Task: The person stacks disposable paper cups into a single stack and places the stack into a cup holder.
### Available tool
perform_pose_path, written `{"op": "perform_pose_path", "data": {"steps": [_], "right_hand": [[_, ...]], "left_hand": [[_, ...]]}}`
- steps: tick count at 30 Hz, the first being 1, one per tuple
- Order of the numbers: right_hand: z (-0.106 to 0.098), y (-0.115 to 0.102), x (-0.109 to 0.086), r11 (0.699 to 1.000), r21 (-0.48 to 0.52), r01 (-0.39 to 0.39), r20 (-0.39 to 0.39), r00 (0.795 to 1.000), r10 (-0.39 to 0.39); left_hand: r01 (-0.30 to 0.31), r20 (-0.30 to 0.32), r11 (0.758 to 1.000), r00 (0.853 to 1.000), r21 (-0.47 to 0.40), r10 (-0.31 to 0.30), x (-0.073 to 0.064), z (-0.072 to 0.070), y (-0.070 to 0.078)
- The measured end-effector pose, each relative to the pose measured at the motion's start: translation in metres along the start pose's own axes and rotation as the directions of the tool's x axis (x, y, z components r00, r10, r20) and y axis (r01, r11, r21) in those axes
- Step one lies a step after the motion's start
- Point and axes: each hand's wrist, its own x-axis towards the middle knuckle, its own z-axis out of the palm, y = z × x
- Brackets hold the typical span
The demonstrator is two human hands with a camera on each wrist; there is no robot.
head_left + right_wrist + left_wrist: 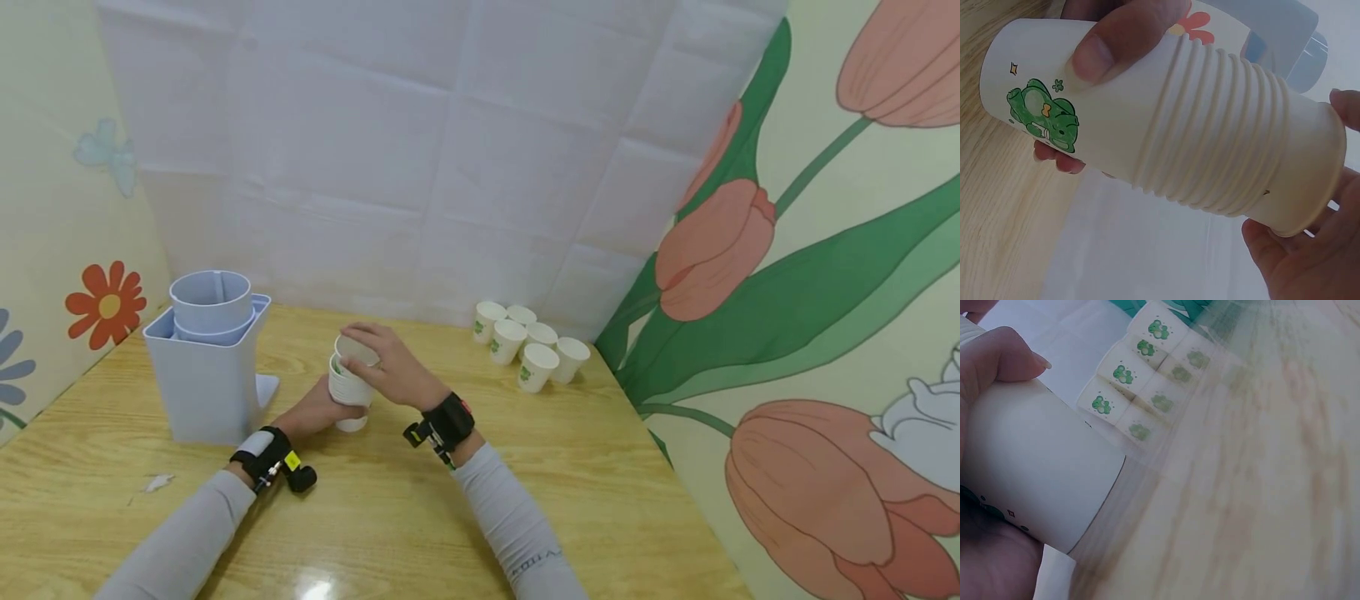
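Note:
My left hand grips a stack of nested white paper cups around the lowest cup, tilted just over the wooden table. A green bear print shows on that cup in the right wrist view. At the upper end, my right hand has its thumb and fingers around the rim of the end cup, which sticks out farther than the closely spaced rims below it. In the left wrist view, my left thumb presses against the smooth white wall of the lowest cup.
Several paper cups with green prints stand mouth up in a group at the back right of the table. To the left stands a pale blue square container with a round cylinder in it. White sheeting hangs behind.

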Motion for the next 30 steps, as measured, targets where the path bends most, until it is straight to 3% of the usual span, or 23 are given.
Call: {"op": "perform_pose_path", "data": {"steps": [14,23,30], "right_hand": [[0.0057,0.0018,-0.0005,0.998,-0.009,-0.062,0.086,0.994,0.062],[0.0065,0.0033,0.0016,1.000,-0.001,-0.028,0.145,0.989,0.028],[0.0031,0.0046,-0.0010,0.993,-0.005,-0.116,0.160,0.980,0.115]], "left_hand": [[-0.014,-0.012,1.000,1.000,0.002,0.014,-0.0006,0.0012,-0.0002],[-0.004,-0.005,1.000,1.000,0.007,0.004,-0.0004,0.0005,0.0008],[0.002,0.005,1.000,1.000,0.013,-0.002,-0.0017,0.0011,0.0024]]}}
